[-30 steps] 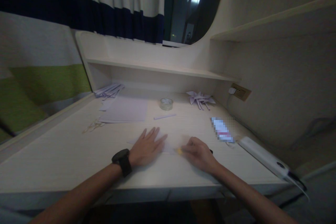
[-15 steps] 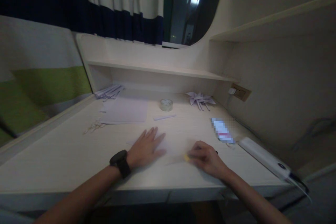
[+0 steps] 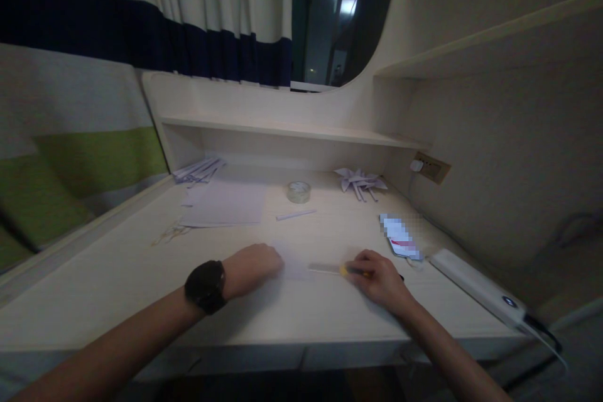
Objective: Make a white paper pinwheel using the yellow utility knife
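Note:
My right hand (image 3: 379, 276) is closed around a utility knife (image 3: 351, 270) with a yellow and black handle. The knife's long thin blade points left, low over the desk. My left hand (image 3: 254, 269), with a dark watch on the wrist, has its fingers curled at the left edge of a small piece of white paper (image 3: 296, 267). The fingertips are partly hidden and blurred, but they appear to pinch the paper. The blade's tip is close to the right side of this paper. Behind the hands lies a thin rolled paper stick (image 3: 296, 215).
A roll of clear tape (image 3: 298, 192) stands behind the stick. White paper sheets (image 3: 226, 201), a pile of paper sticks (image 3: 200, 169) and thin string (image 3: 169, 232) lie left. Folded paper pinwheels (image 3: 360, 182), a phone (image 3: 399, 237) and a white power strip (image 3: 475, 282) are right.
My left hand has gone from lying flat with spread fingers to curled fingers at the paper. The right hand has raised the knife slightly, away from the desk's front edge.

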`<state>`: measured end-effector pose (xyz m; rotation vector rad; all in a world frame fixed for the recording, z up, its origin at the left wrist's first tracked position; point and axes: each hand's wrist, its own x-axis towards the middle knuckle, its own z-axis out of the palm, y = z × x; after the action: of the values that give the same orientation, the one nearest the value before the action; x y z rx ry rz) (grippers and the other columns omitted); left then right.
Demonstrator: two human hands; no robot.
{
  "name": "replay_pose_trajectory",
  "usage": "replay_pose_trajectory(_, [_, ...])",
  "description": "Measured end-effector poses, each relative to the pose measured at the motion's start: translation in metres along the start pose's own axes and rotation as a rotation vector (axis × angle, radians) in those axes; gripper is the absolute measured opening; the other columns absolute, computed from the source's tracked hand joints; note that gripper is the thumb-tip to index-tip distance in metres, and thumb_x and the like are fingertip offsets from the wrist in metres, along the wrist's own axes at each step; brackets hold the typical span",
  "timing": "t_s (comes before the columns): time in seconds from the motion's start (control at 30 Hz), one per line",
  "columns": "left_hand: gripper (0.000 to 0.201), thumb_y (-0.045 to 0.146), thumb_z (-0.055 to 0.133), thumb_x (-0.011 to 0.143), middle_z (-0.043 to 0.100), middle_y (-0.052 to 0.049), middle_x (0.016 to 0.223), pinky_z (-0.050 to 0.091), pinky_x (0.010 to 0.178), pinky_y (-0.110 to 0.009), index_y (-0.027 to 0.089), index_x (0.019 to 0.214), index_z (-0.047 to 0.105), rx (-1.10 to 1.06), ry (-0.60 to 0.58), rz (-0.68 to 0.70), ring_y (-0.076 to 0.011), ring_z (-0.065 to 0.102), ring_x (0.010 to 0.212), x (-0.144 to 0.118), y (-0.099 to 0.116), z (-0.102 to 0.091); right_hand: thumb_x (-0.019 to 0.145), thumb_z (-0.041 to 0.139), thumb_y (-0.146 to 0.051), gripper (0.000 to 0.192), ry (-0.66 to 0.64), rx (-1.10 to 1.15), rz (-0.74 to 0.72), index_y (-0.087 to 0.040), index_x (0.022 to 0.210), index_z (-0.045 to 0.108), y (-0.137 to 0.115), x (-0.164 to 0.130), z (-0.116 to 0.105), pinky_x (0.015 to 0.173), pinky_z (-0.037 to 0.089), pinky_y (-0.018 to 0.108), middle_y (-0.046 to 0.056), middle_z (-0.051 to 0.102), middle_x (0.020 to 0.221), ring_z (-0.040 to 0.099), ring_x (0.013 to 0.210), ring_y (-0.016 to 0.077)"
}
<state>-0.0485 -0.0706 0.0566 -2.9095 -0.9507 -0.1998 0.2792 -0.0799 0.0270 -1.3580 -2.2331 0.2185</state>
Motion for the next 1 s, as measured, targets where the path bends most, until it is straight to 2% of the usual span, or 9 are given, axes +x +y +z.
replay_pose_trajectory(0.13, [0.021,0.004,0.044,0.08,0.064,-0.008,0.068,0.039,0.057,-0.028,0.013,0.07,0.06,0.106,0.011,-0.018,-0.0183,0.06,0.063,0.001,0.007,0.003,0.081,0.059,-0.036,0.021,0.053,-0.066,0.087,-0.026,0.094,0.073,0.002,0.001,0.001,0.071,0.044,0.029,0.004,0.064,0.087,0.059,0.08,0.0193])
replay_pose_trajectory(0.23, [0.023,0.009,0.046,0.081,0.064,-0.009,0.063,0.041,0.055,-0.028,0.014,0.066,0.062,0.084,0.063,-0.096,-0.0181,0.06,0.057,0.005,0.008,-0.004,0.083,0.056,-0.036,0.023,0.078,-0.117,0.114,-0.026,0.095,0.072,0.002,0.001,0.002,0.073,0.044,0.03,0.005,0.063,0.088,0.059,0.083,0.0199])
replay_pose_trajectory(0.33, [0.024,0.023,0.048,0.087,0.07,-0.008,0.075,0.047,0.066,-0.031,0.017,0.077,0.069,-0.147,0.34,-0.257,-0.0194,0.064,0.068,0.009,0.004,-0.02,0.084,0.054,-0.035,0.024,0.098,-0.155,0.123,-0.024,0.098,0.07,0.002,0.001,0.004,0.076,0.044,0.031,0.006,0.063,0.09,0.058,0.087,0.0209])
replay_pose_trajectory(0.4, [0.024,0.035,0.054,0.085,0.072,-0.007,0.085,0.049,0.072,-0.032,0.02,0.086,0.072,-0.427,0.592,-0.428,-0.0202,0.066,0.078,0.013,-0.001,-0.029,0.084,0.053,-0.034,0.025,0.121,-0.177,0.119,-0.022,0.1,0.069,0.002,0.0,0.006,0.08,0.044,0.032,0.007,0.062,0.091,0.057,0.089,0.0217])
replay_pose_trajectory(0.47, [0.029,0.044,0.059,0.08,0.072,-0.007,0.088,0.051,0.069,-0.031,0.019,0.089,0.072,-0.77,0.805,-0.606,-0.0205,0.066,0.078,0.017,-0.007,-0.034,0.084,0.053,-0.031,0.025,0.155,-0.19,0.114,-0.02,0.1,0.069,0.0,0.0,0.006,0.081,0.044,0.033,0.007,0.062,0.091,0.057,0.09,0.022])
replay_pose_trajectory(0.57, [0.04,0.047,0.069,0.07,0.071,-0.009,0.085,0.051,0.061,-0.029,0.013,0.091,0.07,-1.233,0.979,-0.789,-0.0177,0.064,0.068,0.024,-0.015,-0.028,0.085,0.052,-0.03,0.026,0.236,-0.158,0.113,-0.018,0.103,0.067,-0.008,0.001,0.006,0.078,0.046,0.032,0.008,0.06,0.094,0.058,0.086,0.0206])
replay_pose_trajectory(0.67, [0.042,0.044,0.074,0.064,0.069,-0.008,0.084,0.05,0.058,-0.025,0.012,0.091,0.067,-1.458,0.968,-0.878,-0.0139,0.063,0.063,0.028,-0.021,-0.009,0.086,0.051,-0.03,0.028,0.311,-0.098,0.095,-0.018,0.106,0.064,-0.022,0.004,0.008,0.074,0.047,0.03,0.008,0.058,0.098,0.059,0.081,0.0184])
replay_pose_trajectory(0.8, [0.039,0.04,0.075,0.065,0.069,-0.009,0.085,0.051,0.065,-0.028,0.012,0.09,0.064,-1.65,0.878,-0.847,-0.0156,0.064,0.069,0.029,-0.021,0.016,0.086,0.05,-0.029,0.026,0.327,-0.07,0.05,-0.021,0.107,0.064,-0.039,0.01,0.012,0.071,0.047,0.028,0.007,0.058,0.097,0.059,0.078,0.0173])
replay_pose_trajectory(1.0, [0.035,0.039,0.071,0.07,0.068,-0.011,0.086,0.052,0.07,-0.032,0.012,0.089,0.059,-1.626,0.815,-0.851,-0.0175,0.065,0.072,0.032,-0.013,0.027,0.085,0.051,-0.028,0.024,0.199,-0.103,0.056,-0.022,0.102,0.065,-0.051,0.026,0.019,0.069,0.046,0.027,0.006,0.058,0.099,0.059,0.074,0.0156])
